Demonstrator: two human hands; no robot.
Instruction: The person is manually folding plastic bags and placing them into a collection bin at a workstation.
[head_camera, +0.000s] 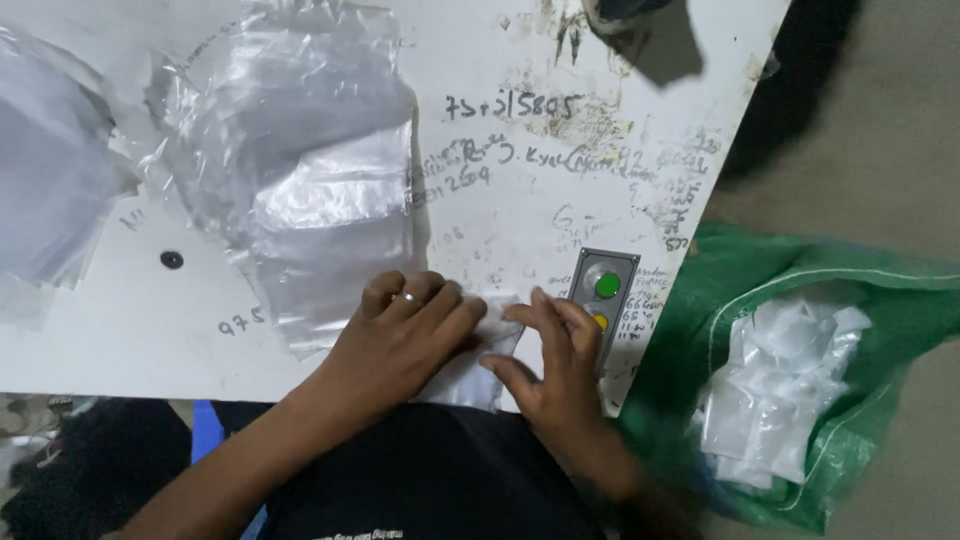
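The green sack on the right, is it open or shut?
Open. The green sack's mouth gapes beside the table, showing clear plastic bags piled inside.

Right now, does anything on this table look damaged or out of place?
Yes. The white table is covered in handwritten scribbles, and its surface is stained and flaking near the far edge. The clear bags lie crumpled in a loose heap. Both hands, left and right, press a small white packet.
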